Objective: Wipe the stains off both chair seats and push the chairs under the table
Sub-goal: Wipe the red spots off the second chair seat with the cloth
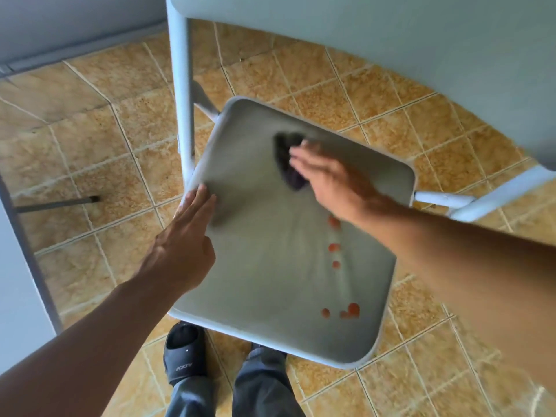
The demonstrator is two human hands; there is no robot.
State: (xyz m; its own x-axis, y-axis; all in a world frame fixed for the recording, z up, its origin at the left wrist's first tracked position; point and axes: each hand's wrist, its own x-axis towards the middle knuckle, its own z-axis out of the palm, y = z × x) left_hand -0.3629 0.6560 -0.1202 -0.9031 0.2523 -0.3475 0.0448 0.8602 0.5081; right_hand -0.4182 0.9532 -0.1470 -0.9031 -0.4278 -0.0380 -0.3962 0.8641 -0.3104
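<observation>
A grey chair seat (270,266) fills the middle of the head view, seen from above. Several orange-red stains (334,247) run down its right half, with a cluster (350,310) near the front edge. My right hand (325,173) presses flat on a dark cloth (287,158) at the far part of the seat; the image is blurred there. My left hand (186,236) lies flat on the seat's left edge, fingers together and stretched out. The chair's grey backrest (391,40) spans the top of the view.
Tan tiled floor (105,145) surrounds the chair. A dark metal leg and crossbar (54,203) stand at the left beside a pale surface (18,296). My feet in dark slippers (185,353) stand just in front of the seat. A grey wall base (75,49) runs along the upper left.
</observation>
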